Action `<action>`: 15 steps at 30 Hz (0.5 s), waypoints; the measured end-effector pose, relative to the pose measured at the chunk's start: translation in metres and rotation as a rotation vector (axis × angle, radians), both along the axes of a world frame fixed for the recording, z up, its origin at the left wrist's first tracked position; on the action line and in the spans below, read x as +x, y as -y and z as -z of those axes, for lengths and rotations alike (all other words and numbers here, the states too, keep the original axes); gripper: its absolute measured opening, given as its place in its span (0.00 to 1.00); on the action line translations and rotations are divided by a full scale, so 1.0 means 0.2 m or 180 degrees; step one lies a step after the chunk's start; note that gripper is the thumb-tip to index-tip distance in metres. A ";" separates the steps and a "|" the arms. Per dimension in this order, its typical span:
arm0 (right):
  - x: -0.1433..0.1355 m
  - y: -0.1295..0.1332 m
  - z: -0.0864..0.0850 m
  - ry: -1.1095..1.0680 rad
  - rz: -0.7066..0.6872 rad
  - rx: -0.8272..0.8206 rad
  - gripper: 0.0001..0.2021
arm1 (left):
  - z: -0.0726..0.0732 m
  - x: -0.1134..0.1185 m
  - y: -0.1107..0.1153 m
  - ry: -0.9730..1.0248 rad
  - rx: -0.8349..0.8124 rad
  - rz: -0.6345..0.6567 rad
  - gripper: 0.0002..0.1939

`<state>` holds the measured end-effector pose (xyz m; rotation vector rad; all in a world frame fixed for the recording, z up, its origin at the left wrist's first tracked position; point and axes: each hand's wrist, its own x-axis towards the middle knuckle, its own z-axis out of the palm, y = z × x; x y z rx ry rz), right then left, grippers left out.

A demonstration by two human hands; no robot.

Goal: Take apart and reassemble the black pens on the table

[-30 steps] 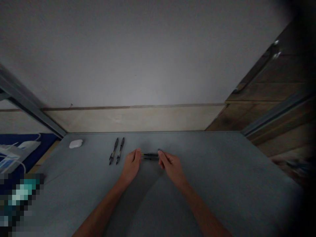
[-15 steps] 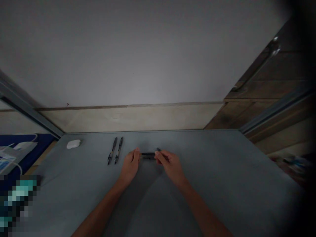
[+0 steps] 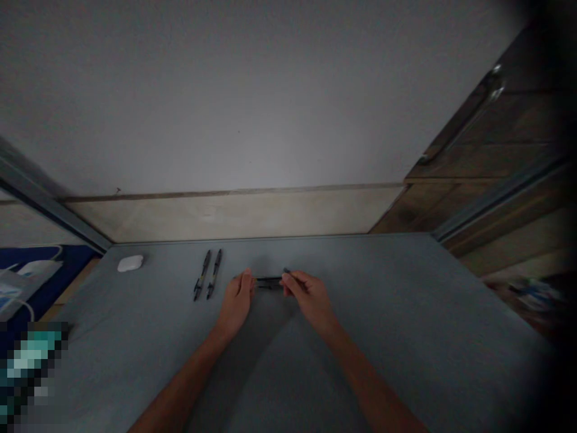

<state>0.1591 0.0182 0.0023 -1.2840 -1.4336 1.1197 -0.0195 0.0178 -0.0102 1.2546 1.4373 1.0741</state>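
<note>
One slim dark pen (image 3: 269, 278) spans the gap between the left hand (image 3: 235, 302) and right hand (image 3: 311, 296), each pinching an end, over the grey table (image 3: 406, 313). Just below it shows a dark strip (image 3: 271, 287), too unclear to name. Leftward lie two black pens (image 3: 202, 275) side by side, then a white case (image 3: 130, 263).

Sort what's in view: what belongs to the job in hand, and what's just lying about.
In the job:
dark pen-like piece, held between left hand and right hand
two pens, side by side left of the hands; probably included

Lying about, apparently:
white earbud case, farther left on the table
white cable, beyond its left edge
</note>
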 end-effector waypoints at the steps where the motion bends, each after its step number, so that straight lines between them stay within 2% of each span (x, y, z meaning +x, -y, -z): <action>1: 0.00 0.00 0.00 -0.0064 0.0016 0.0031 0.16 | 0.00 0.00 0.00 0.0020 -0.0015 -0.0011 0.25; 6: 0.00 -0.01 0.00 -0.0046 0.0038 0.0110 0.14 | 0.01 -0.01 -0.02 0.0033 0.0027 -0.0037 0.25; 12: 0.01 0.01 -0.02 0.0303 0.0103 -0.0079 0.24 | 0.00 -0.01 0.00 -0.0111 0.0126 0.0088 0.24; 15: 0.02 0.00 -0.02 0.0257 0.0002 0.0020 0.21 | -0.01 -0.01 0.00 0.0019 0.0083 0.0113 0.23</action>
